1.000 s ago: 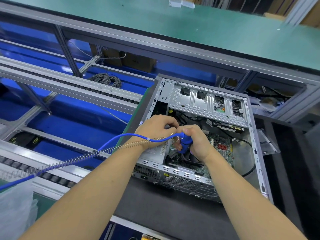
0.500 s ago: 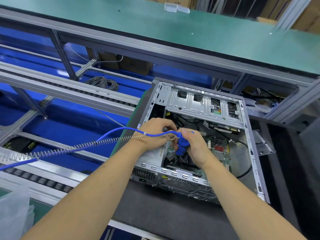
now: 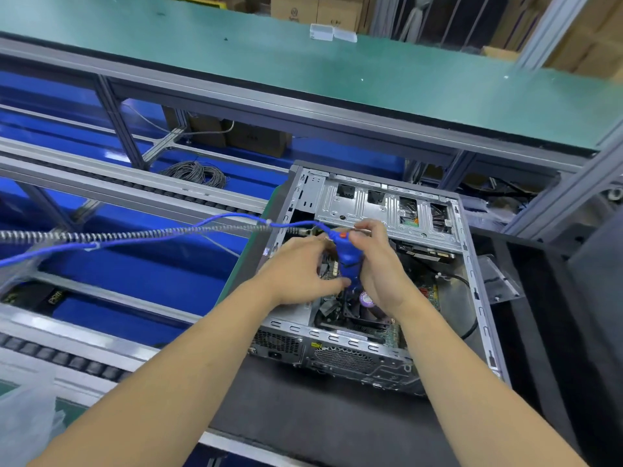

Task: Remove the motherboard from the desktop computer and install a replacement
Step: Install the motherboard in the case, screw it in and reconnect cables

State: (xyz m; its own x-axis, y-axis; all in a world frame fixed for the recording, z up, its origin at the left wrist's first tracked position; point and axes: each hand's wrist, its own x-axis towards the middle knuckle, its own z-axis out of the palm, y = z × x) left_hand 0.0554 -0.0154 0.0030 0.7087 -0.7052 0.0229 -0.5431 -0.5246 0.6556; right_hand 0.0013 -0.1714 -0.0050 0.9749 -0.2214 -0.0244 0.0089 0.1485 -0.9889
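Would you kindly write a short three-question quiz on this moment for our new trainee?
1. True or false: the desktop computer case has its side panel off.
2. Which tool do both hands hold? A) pliers B) blue electric screwdriver C) brush
3. Fill in: a coiled cable runs from the tool toward the view's ____ edge.

Key: 1 true. 2 B: the left hand and right hand both grip it above the motherboard. 3 left.

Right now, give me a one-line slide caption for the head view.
Both hands, left and right, hold a blue corded electric screwdriver upright inside the open desktop case.
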